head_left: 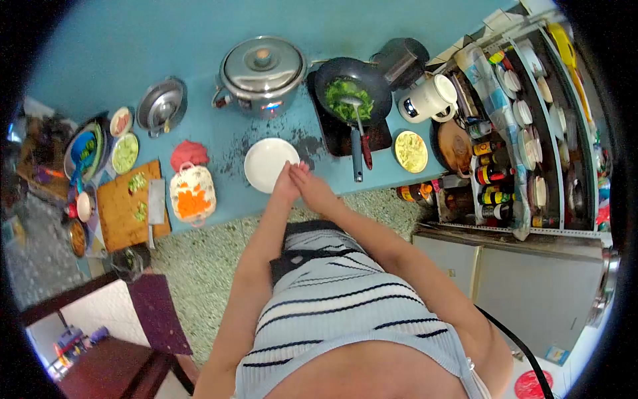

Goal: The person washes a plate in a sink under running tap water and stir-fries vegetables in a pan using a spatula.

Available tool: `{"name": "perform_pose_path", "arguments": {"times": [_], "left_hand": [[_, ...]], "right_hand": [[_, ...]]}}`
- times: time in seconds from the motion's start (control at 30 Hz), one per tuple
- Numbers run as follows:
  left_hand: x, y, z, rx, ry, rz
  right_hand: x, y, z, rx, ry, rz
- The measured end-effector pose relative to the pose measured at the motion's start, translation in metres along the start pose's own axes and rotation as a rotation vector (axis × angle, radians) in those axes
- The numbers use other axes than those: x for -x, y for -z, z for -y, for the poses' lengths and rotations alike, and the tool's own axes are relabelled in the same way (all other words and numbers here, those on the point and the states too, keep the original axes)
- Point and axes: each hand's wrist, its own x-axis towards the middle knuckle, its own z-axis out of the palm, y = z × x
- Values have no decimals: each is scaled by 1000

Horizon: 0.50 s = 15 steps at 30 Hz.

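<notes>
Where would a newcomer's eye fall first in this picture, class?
Most likely on the big metal pot, at the back of the blue counter. Right of it, bright green leaves lie in a black pan. Nearer, the left hand and right hand meet by the right edge of a white plate.

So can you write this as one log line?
hands: together | nearest: round white plate, contact unclear | round black wok: green leaves, grey-headed spatula inside

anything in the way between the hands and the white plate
Nothing visible: the left hand and right hand, held together, overlap the right edge of the white plate in this view, though contact is unclear. The wok handle lies off to the right.
</notes>
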Motion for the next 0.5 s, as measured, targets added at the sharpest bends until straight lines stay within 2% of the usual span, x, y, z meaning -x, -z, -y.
{"name": "perform_pose_path", "arguments": {"times": [0.03, 0.13, 0.2, 0.3, 0.33, 0.37, 0.43, 0.5], "left_hand": [[-2, 2, 2, -31, -3, 9], [-14, 18, 9, -49, -19, -135], [-18, 30, 8, -90, -7, -219], [-15, 38, 8, -133, 7, -293], [-16, 39, 8, -133, 9, -344], [-20, 37, 7, -158, 9, -343], [-35, 42, 6, -261, 26, -475], [-40, 43, 1, -264, 85, -393]], "right_hand": [[4, -9, -8, -2, -7, -31], [13, -18, -14, 57, 60, -68], [15, -8, 0, -123, -207, 216], [19, -32, 0, -183, -178, 109], [21, -32, -2, -165, -207, 191], [21, -32, -3, -173, -217, 169], [20, -40, -10, -166, -141, 151], [20, -34, -9, -158, -187, 170]]}}
